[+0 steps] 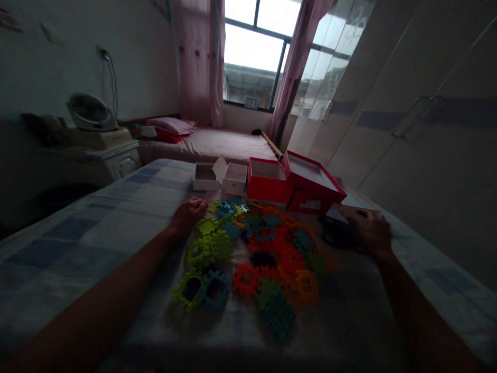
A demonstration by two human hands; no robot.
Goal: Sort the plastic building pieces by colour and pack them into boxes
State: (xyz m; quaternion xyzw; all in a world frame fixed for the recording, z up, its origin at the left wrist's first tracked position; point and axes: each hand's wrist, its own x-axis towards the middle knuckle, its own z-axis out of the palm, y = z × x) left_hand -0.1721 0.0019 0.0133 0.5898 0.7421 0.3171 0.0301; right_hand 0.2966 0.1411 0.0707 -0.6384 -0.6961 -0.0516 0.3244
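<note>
A loose heap of toothed plastic building pieces [272, 235] lies on the checked bed cover in front of me, in lime, teal, red, orange and black. My left hand [191, 211] rests at the heap's far left edge, fingers curled in beside the lime pieces [212, 246]; anything inside them is hidden. On the opposite side, my right hand [371, 232] is bent over the cover next to several dark pieces [339, 232]. Its fingers are dim and blurred, so I cannot make out a grip. Nearest me lie a teal grid piece [278, 313] and a lime frame [190, 290].
Behind the heap stand two white boxes [234, 180], a red box [266, 187] and a tilted red box [310, 199]. Cardboard [359, 208] lies beyond my right hand. A wardrobe [423, 109] borders the right, a fan [91, 111] the left.
</note>
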